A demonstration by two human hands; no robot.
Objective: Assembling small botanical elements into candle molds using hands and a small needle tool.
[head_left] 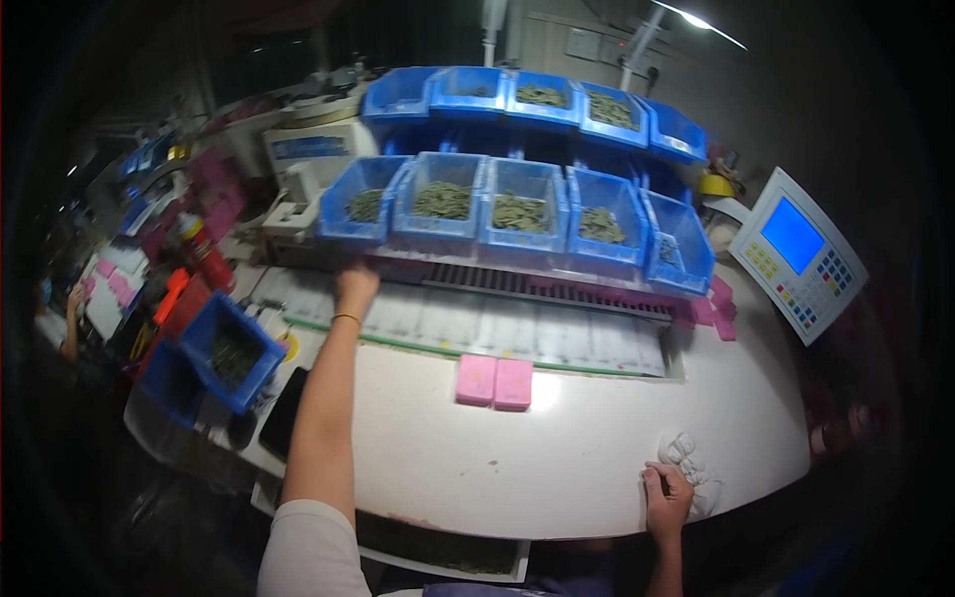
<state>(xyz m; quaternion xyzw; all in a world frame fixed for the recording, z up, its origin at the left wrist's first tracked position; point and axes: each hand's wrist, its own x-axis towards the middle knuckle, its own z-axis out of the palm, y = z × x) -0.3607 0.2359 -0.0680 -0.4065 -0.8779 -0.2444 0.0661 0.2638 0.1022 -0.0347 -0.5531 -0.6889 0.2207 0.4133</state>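
Note:
My left hand (357,286) reaches far over the white table, just below the front edge of the left lower blue bin (353,214). It is slightly smeared and its fingertips are turned away, so what it touches does not show. An orange band circles that wrist. At the table's near right edge rests my right hand (668,495), fingers curled in with the thumb against them; whether anything is between them is hidden. A crumpled white cloth (684,453) lies right beside it. Two pink blocks (494,382) sit side by side mid-table, apart from both hands.
Two rows of blue bins (524,204), several with small greenish pieces, stand along the back above a slotted strip (547,292). A tilted keypad with a blue screen (799,249) is at right. Another blue bin (234,353) stands left. A person's arm (72,323) shows far left.

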